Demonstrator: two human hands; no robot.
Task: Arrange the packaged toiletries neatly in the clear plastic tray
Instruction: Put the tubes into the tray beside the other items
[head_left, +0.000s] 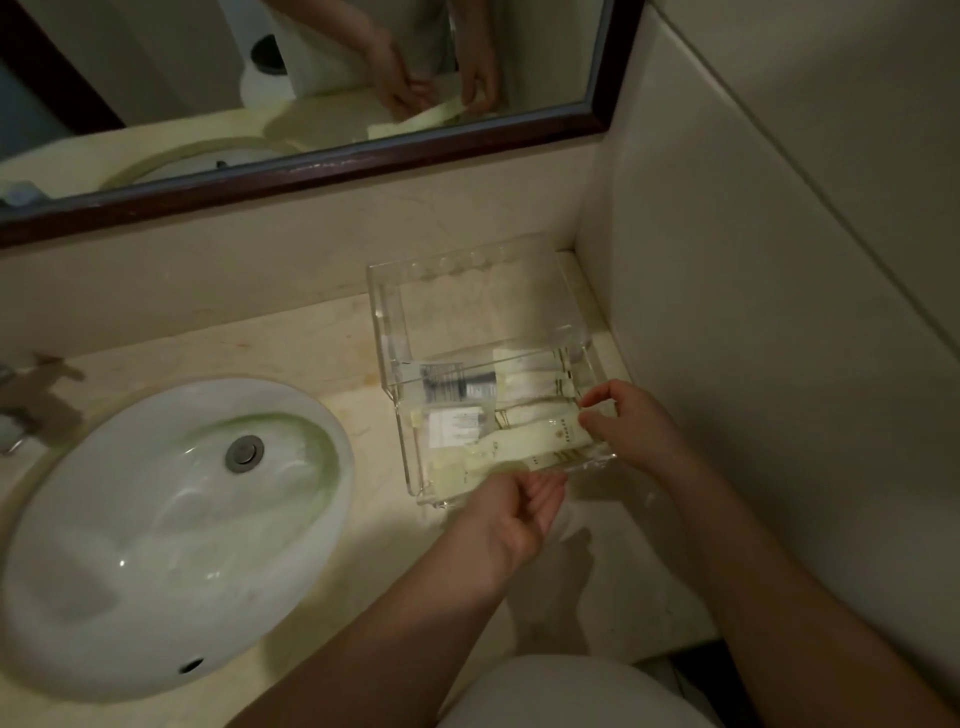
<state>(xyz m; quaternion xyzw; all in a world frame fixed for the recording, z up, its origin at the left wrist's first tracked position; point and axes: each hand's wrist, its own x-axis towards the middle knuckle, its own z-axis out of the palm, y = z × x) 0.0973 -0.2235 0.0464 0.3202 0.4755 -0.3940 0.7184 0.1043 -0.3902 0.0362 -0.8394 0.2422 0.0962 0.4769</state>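
A clear plastic tray (395, 332) with a raised upper shelf stands on the counter in the corner by the wall. Several pale cream toiletry packets (530, 387) lie in it, plus a clear packet with dark print (449, 384) and a white-labelled sachet (454, 423). A long cream packet (535, 441) lies slanted across the front compartment. My right hand (626, 423) pinches its right end with thumb and fingers. My left hand (511, 506) holds its lower left end at the tray's front edge.
A white oval sink (156, 530) with a metal drain fills the left of the beige stone counter. A dark-framed mirror (332, 166) hangs behind. The tiled wall (779, 312) closes the right side, tight against the tray. A tap shows at the far left edge.
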